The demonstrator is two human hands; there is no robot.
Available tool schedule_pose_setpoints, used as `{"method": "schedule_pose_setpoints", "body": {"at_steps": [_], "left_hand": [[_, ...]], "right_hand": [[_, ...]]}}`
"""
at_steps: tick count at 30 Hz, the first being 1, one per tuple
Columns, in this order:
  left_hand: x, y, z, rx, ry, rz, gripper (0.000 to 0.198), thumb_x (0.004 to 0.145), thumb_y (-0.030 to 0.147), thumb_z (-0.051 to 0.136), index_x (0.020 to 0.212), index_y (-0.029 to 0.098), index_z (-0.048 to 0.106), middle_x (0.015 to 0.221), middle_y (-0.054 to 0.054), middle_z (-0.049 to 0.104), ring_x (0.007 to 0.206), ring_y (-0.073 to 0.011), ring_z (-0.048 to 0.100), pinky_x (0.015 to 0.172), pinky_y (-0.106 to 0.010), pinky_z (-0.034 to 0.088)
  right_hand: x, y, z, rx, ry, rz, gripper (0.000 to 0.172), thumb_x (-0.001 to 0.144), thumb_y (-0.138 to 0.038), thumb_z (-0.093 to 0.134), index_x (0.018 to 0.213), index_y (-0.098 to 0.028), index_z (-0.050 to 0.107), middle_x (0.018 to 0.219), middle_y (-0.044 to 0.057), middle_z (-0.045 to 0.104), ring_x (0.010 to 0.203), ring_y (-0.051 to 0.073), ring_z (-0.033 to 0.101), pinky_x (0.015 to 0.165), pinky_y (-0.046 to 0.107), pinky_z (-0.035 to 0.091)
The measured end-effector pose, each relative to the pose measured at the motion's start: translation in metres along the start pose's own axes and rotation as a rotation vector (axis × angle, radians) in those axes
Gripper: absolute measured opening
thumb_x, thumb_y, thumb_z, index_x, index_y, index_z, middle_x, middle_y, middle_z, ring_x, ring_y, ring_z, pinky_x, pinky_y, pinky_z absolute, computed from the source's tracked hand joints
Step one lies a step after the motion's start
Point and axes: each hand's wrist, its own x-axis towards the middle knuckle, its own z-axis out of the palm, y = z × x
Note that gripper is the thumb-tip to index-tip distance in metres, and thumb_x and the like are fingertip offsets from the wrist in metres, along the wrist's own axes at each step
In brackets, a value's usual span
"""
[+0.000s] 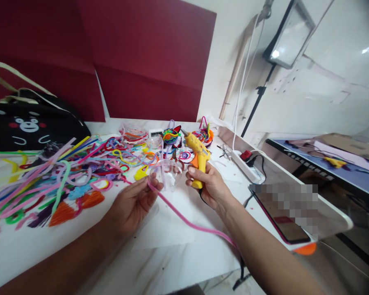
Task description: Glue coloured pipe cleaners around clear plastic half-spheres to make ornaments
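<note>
My left hand (138,203) pinches a pink pipe cleaner (184,221) near one end, and its length curves down to the right under my right forearm. My right hand (212,184) is wrapped round the handle of a yellow glue gun (197,149), whose nozzle points up and away to the left. Between my hands is a clear plastic ball (175,176) with a pale purple strip on it; whether my left fingers touch it I cannot tell. Behind stand two colourful ball-shaped crafts, one multicoloured (171,137) and one partly orange (209,135).
Many loose pipe cleaners (70,176) and orange tassels (63,211) cover the table's left side. A black bag (30,123) sits behind them. A white power strip (247,166), glasses (224,151) and a phone (283,221) lie on the right. A lamp (290,35) stands beyond.
</note>
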Motion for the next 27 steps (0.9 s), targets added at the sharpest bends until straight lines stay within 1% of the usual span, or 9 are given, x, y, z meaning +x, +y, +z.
{"method": "schedule_pose_setpoints", "body": {"at_steps": [3,5,7,10,12,15,19,24,27], "left_hand": [[-0.001,0.0,0.001,0.005,0.006,-0.008,0.033,0.096,0.005,0.041,0.083,0.011,0.07,0.067,-0.006,0.069,0.055,-0.012,0.07,0.047,-0.013,0.058],[-0.002,0.0,0.002,0.003,0.017,-0.02,0.03,0.095,0.005,0.044,0.085,0.012,0.071,0.065,-0.006,0.069,0.055,-0.0125,0.07,0.046,-0.013,0.058],[-0.002,-0.001,0.001,0.002,0.033,-0.027,0.028,0.095,0.006,0.046,0.086,0.014,0.072,0.065,-0.005,0.069,0.054,-0.0126,0.069,0.045,-0.013,0.057],[0.0,-0.002,0.0,0.018,0.024,-0.03,0.027,0.095,0.007,0.047,0.087,0.013,0.072,0.067,-0.006,0.069,0.056,-0.0128,0.07,0.048,-0.014,0.058],[0.001,-0.003,-0.001,0.031,0.013,-0.034,0.026,0.095,0.006,0.047,0.088,0.011,0.071,0.069,-0.006,0.071,0.06,-0.0135,0.072,0.049,-0.015,0.059],[0.002,-0.004,-0.001,0.057,0.021,-0.043,0.027,0.096,0.004,0.044,0.089,0.008,0.07,0.072,-0.007,0.073,0.065,-0.0145,0.073,0.05,-0.016,0.06],[0.0,-0.006,0.0,0.093,0.035,-0.038,0.027,0.098,0.005,0.042,0.09,0.006,0.069,0.074,-0.009,0.074,0.067,-0.0147,0.074,0.052,-0.016,0.06],[0.0,-0.01,-0.003,0.146,-0.004,0.005,0.026,0.097,0.005,0.044,0.089,0.007,0.069,0.076,-0.01,0.075,0.068,-0.0144,0.074,0.057,-0.018,0.061],[-0.001,-0.012,-0.006,0.184,-0.029,0.021,0.024,0.097,0.007,0.046,0.088,0.008,0.069,0.077,-0.009,0.075,0.067,-0.0146,0.073,0.059,-0.02,0.061]], "right_hand": [[0.0,0.006,0.0,-0.014,0.017,0.002,0.045,0.052,-0.021,0.093,0.085,-0.018,0.062,0.079,-0.002,0.061,0.066,0.01,0.057,0.051,0.019,0.05],[0.0,0.009,0.0,-0.02,0.001,0.028,0.044,0.054,-0.023,0.093,0.086,-0.018,0.064,0.08,-0.001,0.063,0.07,0.012,0.061,0.051,0.019,0.051],[0.0,0.011,0.001,-0.018,-0.034,0.07,0.04,0.056,-0.026,0.093,0.083,-0.016,0.065,0.079,0.0,0.065,0.069,0.012,0.064,0.051,0.018,0.05],[-0.001,0.012,0.002,-0.006,-0.081,0.121,0.033,0.059,-0.026,0.091,0.079,-0.014,0.068,0.076,0.002,0.068,0.061,0.01,0.064,0.049,0.017,0.05],[-0.001,0.012,0.001,0.006,-0.086,0.128,0.03,0.06,-0.023,0.091,0.078,-0.013,0.069,0.072,0.002,0.069,0.058,0.009,0.063,0.048,0.016,0.05],[-0.001,0.013,0.001,0.026,-0.078,0.13,0.03,0.058,-0.021,0.091,0.075,-0.012,0.068,0.065,0.003,0.07,0.055,0.01,0.063,0.05,0.016,0.053],[0.0,0.014,0.002,0.058,-0.088,0.132,0.03,0.057,-0.021,0.092,0.072,-0.01,0.069,0.063,0.005,0.072,0.051,0.009,0.064,0.051,0.015,0.055],[0.0,0.017,0.005,0.087,-0.043,0.115,0.032,0.053,-0.02,0.094,0.07,-0.01,0.069,0.062,0.005,0.072,0.049,0.01,0.065,0.049,0.016,0.056],[-0.001,0.021,0.006,0.106,-0.005,0.125,0.034,0.05,-0.018,0.095,0.073,-0.01,0.07,0.064,0.005,0.073,0.053,0.013,0.068,0.052,0.018,0.059]]}}
